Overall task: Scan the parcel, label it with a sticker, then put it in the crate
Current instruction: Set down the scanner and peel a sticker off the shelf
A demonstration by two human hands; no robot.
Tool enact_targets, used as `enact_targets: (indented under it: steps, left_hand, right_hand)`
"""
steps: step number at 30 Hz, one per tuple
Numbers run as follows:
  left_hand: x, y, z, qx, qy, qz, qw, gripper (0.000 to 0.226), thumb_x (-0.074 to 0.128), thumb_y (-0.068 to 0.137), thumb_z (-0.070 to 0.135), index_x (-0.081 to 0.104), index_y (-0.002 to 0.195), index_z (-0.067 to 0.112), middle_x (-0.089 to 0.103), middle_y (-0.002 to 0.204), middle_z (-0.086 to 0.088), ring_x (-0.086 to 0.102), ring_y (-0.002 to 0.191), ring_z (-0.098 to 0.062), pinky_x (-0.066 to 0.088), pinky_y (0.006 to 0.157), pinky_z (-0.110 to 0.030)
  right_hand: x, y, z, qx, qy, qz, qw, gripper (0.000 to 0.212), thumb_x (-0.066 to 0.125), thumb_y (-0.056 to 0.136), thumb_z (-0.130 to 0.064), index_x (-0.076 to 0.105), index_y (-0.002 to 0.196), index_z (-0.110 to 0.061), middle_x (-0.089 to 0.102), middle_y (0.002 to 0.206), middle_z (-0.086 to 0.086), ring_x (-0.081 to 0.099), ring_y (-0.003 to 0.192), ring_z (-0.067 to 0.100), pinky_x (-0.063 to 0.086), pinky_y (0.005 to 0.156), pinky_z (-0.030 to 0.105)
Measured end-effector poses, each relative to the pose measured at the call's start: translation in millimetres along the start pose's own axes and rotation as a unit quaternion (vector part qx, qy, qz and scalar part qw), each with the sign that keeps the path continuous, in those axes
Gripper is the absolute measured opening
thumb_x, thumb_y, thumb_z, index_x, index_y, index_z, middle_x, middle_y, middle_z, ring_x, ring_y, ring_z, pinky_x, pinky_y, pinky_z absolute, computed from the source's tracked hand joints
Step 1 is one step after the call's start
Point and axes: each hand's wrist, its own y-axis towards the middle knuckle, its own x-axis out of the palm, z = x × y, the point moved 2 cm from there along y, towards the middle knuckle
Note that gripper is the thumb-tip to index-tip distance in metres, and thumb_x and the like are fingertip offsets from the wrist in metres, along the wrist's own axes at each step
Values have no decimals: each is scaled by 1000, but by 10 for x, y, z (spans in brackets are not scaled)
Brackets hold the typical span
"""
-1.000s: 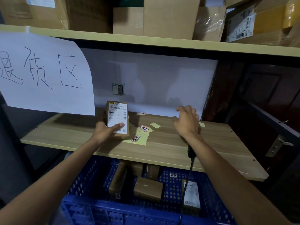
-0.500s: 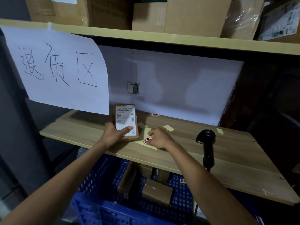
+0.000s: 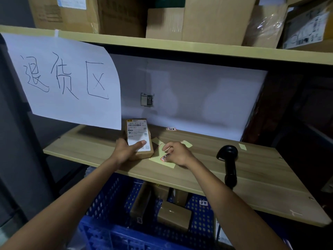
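Observation:
A small brown parcel [image 3: 138,134] with a white shipping label lies tilted on the wooden shelf [image 3: 252,186]. My left hand [image 3: 126,150] grips its near end, thumb across the label. Just right of it, my right hand [image 3: 177,153] rests fingertips-down on a yellow sticker sheet [image 3: 158,158], pinching at a red-edged sticker [image 3: 165,157]. The black barcode scanner [image 3: 228,159] stands on the shelf to the right, untouched. Below the shelf is the blue crate [image 3: 100,226] holding several brown parcels.
A large white paper sign [image 3: 63,82] hangs from the upper shelf at left, just above the parcel. Cardboard boxes [image 3: 207,18] fill the upper shelf. Loose stickers [image 3: 171,129] and yellow scraps [image 3: 242,146] lie near the white back wall.
My right hand left the scanner standing at the right and came to the sticker sheet beside the parcel. The left hand has kept hold of the parcel. The view shifted left.

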Motion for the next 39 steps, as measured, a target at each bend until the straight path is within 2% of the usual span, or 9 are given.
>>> enact_targets:
  steps: [3,8,14,18,21,29,33,35,39]
  left_hand:
    - [-16,39,-14,-14,-24,6,1000,22,77,83,23,61,98,28,69,115,-11,68,102,-28,53,98,-41]
    - [-23,72,37,-67,-48,7,997,38,70,88,31,57,120,16,64,104,-4,58,82,-9,48,70,-32]
    - [95,128,74,-162,-53,-17,985,55,63,88,43,59,130,8,70,109,-13,62,78,-21,48,63,-28]
    - [208,96,130,-170,-56,-32,983,55,63,87,43,59,130,9,70,106,-11,63,75,-21,49,62,-27]
    - [224,75,138,-173,-47,-32,983,62,66,83,46,56,132,10,72,114,-12,65,77,-21,49,60,-27]
    - [260,-86,177,-175,-44,-74,981,72,64,84,51,44,140,11,69,121,-16,66,76,-20,52,46,-24]
    - [254,-221,230,-173,-27,-108,979,46,57,90,48,58,120,14,67,94,-9,61,72,-18,48,57,-26]
    - [240,-326,296,-171,-39,-149,973,34,51,94,49,63,100,18,64,88,-8,59,75,-19,47,63,-28]
    - [192,-503,404,-119,-63,-223,966,52,51,84,70,71,106,27,69,99,-3,65,92,-15,58,67,-31]
  right_hand:
    - [-64,-40,-11,-15,22,22,999,14,76,78,-15,77,91,-15,62,73,-4,55,71,12,41,62,22]
    - [-224,-188,-200,-74,114,50,989,15,75,81,-14,77,93,-4,69,81,2,56,72,6,41,53,6]
    - [-172,-314,-521,-163,106,43,980,19,70,84,-11,79,99,-19,70,84,-12,52,69,-2,39,65,16]
    - [-107,-400,-583,-162,109,41,980,36,76,78,-9,66,111,-20,68,82,-1,51,67,8,44,70,26]
    - [-81,-445,-573,-148,100,77,981,28,78,76,-7,65,98,-18,65,73,-7,49,62,7,45,68,30]
    - [-67,-633,-551,-155,86,192,965,12,79,75,-9,73,85,-12,60,69,-11,50,58,3,44,61,21]
    - [-69,-714,-549,-139,120,209,961,31,84,71,-15,73,100,-13,53,94,-10,54,77,-2,43,74,13]
    - [-76,-738,-511,-102,165,174,965,46,83,73,-24,69,115,-16,58,114,-3,58,97,3,47,86,22]
    - [-16,-822,-419,-49,242,159,956,39,73,84,-30,70,119,-13,73,111,9,64,95,16,51,86,36]
